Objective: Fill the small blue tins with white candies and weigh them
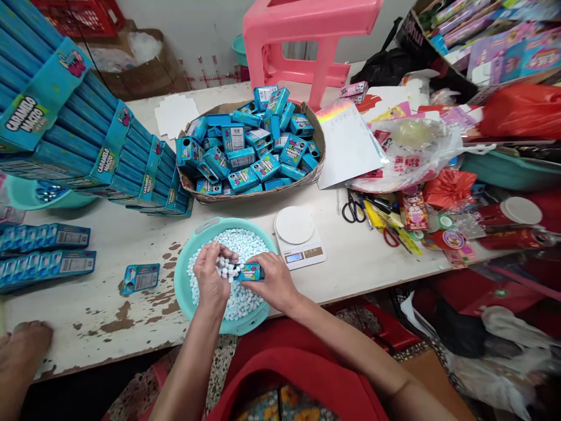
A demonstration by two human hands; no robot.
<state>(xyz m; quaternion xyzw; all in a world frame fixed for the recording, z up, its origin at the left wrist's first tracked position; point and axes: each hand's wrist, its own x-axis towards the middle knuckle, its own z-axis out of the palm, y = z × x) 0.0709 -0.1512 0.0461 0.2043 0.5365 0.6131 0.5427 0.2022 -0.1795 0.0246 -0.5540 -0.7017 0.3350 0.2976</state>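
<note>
A turquoise basin (183, 292) full of small white candies (245, 301) stands at the table's front edge. Over it, my left hand (213, 272) is cupped around several of the candies. My right hand (276, 280) grips a small blue candy box (249, 272), lying on its side with one end against the candies in my left palm. Behind the basin, a cut-down cardboard box (205, 197) holds a heap of similar blue boxes (267, 166). A single blue box (141, 278) lies on the table left of the basin.
A white digital scale (300, 234) sits right of the basin. Stacked blue display cartons (100, 134) rise at the left. Scissors (353, 209), pens and plastic bags crowd the right. A pink stool (307, 29) stands behind. Another person's hand (26, 351) rests at the left edge.
</note>
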